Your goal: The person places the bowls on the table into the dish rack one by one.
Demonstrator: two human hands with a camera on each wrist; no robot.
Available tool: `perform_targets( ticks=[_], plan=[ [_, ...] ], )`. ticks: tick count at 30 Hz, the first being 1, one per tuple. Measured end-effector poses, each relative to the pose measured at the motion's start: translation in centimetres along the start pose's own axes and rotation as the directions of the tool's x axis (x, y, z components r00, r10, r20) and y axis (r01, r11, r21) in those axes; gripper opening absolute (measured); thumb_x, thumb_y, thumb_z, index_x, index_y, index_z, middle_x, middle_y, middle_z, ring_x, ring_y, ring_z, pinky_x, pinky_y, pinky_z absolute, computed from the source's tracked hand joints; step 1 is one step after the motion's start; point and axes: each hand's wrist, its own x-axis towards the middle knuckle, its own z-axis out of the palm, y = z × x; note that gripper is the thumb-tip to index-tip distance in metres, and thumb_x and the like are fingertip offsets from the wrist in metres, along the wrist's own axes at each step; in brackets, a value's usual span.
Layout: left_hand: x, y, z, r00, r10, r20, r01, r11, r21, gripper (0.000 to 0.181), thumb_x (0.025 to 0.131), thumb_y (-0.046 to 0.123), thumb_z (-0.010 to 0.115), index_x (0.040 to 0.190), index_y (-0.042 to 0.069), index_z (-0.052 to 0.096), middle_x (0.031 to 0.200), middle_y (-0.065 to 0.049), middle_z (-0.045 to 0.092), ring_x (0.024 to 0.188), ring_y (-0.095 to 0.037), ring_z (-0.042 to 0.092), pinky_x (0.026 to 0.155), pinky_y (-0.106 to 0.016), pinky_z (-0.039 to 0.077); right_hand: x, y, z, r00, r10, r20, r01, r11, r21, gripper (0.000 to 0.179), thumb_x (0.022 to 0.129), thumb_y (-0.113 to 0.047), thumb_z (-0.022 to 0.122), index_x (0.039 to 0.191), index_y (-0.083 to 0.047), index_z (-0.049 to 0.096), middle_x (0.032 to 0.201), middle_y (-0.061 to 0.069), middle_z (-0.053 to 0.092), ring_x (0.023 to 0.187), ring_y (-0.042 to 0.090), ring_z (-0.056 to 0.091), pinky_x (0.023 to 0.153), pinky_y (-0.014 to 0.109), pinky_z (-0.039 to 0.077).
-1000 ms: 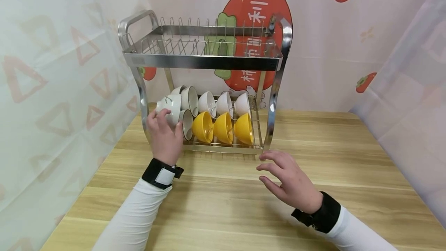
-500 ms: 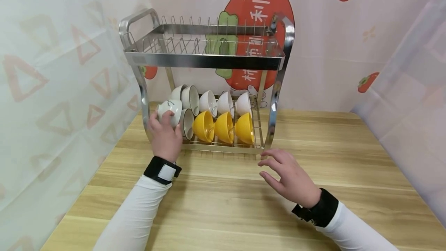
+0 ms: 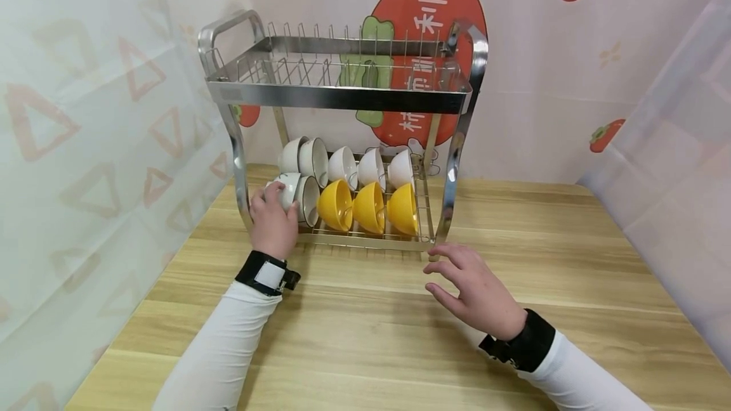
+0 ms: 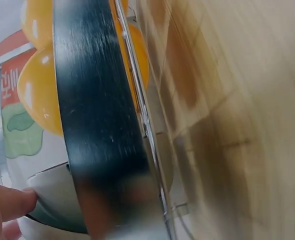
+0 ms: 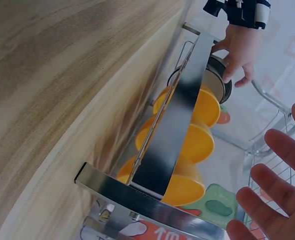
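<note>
At the left front of the dish rack's lower tier, my left hand holds a white bowl with a dark rim, tilted on its side. This bowl lies right against another white bowl in the front row. In the left wrist view, the thumb touches a pale bowl behind the rack's front bar. My right hand hovers over the table by the rack's right front foot, fingers spread and slightly bent, holding nothing.
The two-tier metal dish rack stands on the wooden table. Yellow bowls fill the rest of its lower front row. Several white bowls stand behind them. Patterned cloth hangs behind and at both sides.
My left hand has lowered the white bowl into the front row beside its neighbour. The right hand has barely moved, and the head view has shifted slightly.
</note>
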Motion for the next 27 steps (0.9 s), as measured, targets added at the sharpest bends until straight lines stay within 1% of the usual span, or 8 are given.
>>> perform_targets(
  ticks=[4, 9, 12, 16, 20, 27],
  plan=[
    [0.3, -0.5, 0.2, 0.998, -0.017, 0.059, 0.019, 0.999, -0.042, 0.048, 0.097, 0.024, 0.059, 0.140, 0.013, 0.041, 0.135, -0.032, 0.034, 0.118, -0.045, 0.035, 0.080, -0.062, 0.049, -0.1, 0.1, 0.1, 1.000, 0.009, 0.010, -0.009, 1.000, -0.001, 0.021, 0.087, -0.024, 0.071, 0.105, -0.015, 0.066, 0.125, 0.009, 0.055, 0.121, 0.023, 0.042, 0.100, 0.050, 0.036],
    [0.7, -1.2, 0.3, 0.990, -0.032, 0.136, 0.043, 0.996, -0.078, 0.050, 0.101, 0.026, 0.053, 0.146, 0.013, 0.035, 0.138, -0.035, 0.029, 0.119, -0.048, 0.034, 0.086, -0.063, 0.045, -0.1, 0.2, 0.1, 1.000, 0.016, 0.015, -0.016, 1.000, -0.006, 0.021, 0.087, -0.025, 0.070, 0.105, -0.015, 0.066, 0.126, 0.007, 0.055, 0.121, 0.023, 0.042, 0.100, 0.050, 0.037],
    [0.8, -1.3, 0.1, 0.986, -0.036, 0.165, 0.051, 0.995, -0.091, 0.051, 0.102, 0.027, 0.050, 0.147, 0.012, 0.033, 0.137, -0.037, 0.030, 0.118, -0.050, 0.036, 0.089, -0.064, 0.043, -0.1, 0.4, 0.1, 1.000, 0.016, 0.019, -0.016, 1.000, -0.009, 0.020, 0.088, -0.024, 0.070, 0.105, -0.015, 0.066, 0.126, 0.008, 0.055, 0.121, 0.023, 0.042, 0.101, 0.050, 0.036],
    [1.0, -1.3, -0.2, 0.983, -0.025, 0.183, 0.043, 0.995, -0.094, 0.052, 0.102, 0.028, 0.049, 0.147, 0.009, 0.032, 0.135, -0.038, 0.034, 0.116, -0.050, 0.039, 0.092, -0.064, 0.041, -0.2, 0.5, 0.2, 0.999, 0.022, 0.030, -0.021, 1.000, -0.012, 0.020, 0.088, -0.025, 0.069, 0.105, -0.016, 0.066, 0.126, 0.008, 0.055, 0.121, 0.023, 0.042, 0.101, 0.051, 0.037],
    [1.1, -1.4, -0.4, 0.979, -0.011, 0.202, 0.033, 0.994, -0.105, 0.052, 0.103, 0.026, 0.046, 0.148, 0.006, 0.030, 0.136, -0.038, 0.035, 0.118, -0.049, 0.039, 0.094, -0.064, 0.039, -0.2, 0.7, 0.3, 0.999, 0.025, 0.028, -0.025, 1.000, -0.013, 0.021, 0.088, -0.024, 0.070, 0.106, -0.015, 0.065, 0.127, 0.010, 0.055, 0.120, 0.024, 0.043, 0.100, 0.051, 0.038],
    [1.1, -1.6, -0.3, 0.978, 0.023, 0.206, 0.005, 0.990, -0.138, 0.052, 0.103, 0.021, 0.045, 0.148, 0.000, 0.028, 0.141, -0.033, 0.034, 0.123, -0.044, 0.037, 0.100, -0.060, 0.037, -0.1, 1.0, 0.4, 0.999, 0.029, 0.020, -0.028, 1.000, -0.005, 0.021, 0.087, -0.022, 0.070, 0.106, -0.014, 0.065, 0.127, 0.011, 0.055, 0.119, 0.023, 0.044, 0.098, 0.050, 0.039]
  ],
)
